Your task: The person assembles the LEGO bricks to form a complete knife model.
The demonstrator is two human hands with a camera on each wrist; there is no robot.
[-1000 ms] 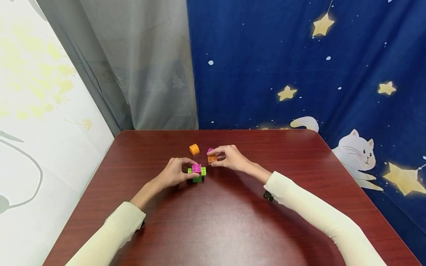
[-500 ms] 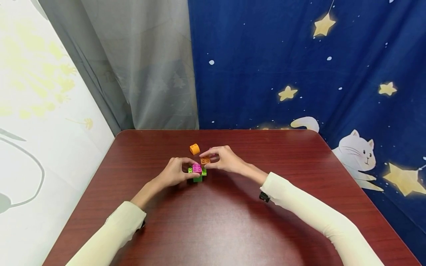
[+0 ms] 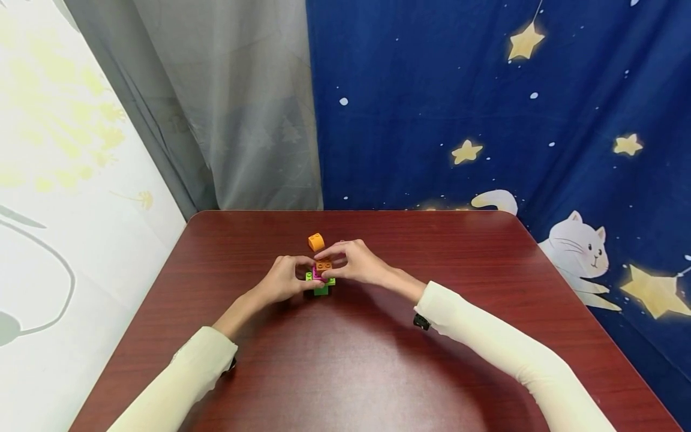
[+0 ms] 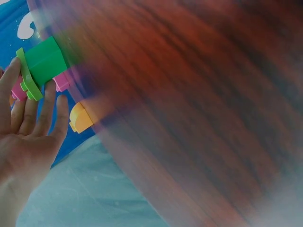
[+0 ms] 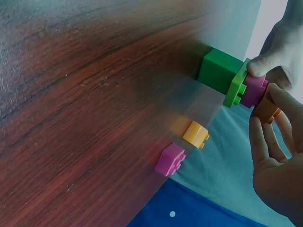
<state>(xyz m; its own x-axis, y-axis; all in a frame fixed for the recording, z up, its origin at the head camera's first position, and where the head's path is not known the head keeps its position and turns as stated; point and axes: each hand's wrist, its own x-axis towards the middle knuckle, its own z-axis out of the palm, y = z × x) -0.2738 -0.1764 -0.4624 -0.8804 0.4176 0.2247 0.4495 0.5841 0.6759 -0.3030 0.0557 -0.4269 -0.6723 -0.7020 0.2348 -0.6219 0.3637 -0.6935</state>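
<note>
A stack of toy building bricks stands on the table: a dark green block [image 5: 218,71] at the bottom, a wider lime green plate [image 5: 235,89] over it, then a magenta brick [image 5: 254,89]. My left hand [image 3: 282,279] holds the stack from the left, thumb and fingers around the magenta brick's level. Between the thumb and fingertips of my right hand [image 3: 360,264] is an orange brick [image 3: 324,266], pinched. In the right wrist view this orange brick sits right at the magenta brick's studs, slightly tilted against it.
Behind the stack, a yellow-orange curved brick [image 3: 315,242] lies on the dark red wooden table [image 3: 345,360]. A second magenta brick [image 5: 170,160] is near it, mostly hidden behind the right hand in the head view. Curtains [image 3: 421,108] hang beyond the table's far edge.
My right hand has carried the orange brick leftward from beside the loose magenta brick to the top of the stack. The left hand has stayed on the stack.
</note>
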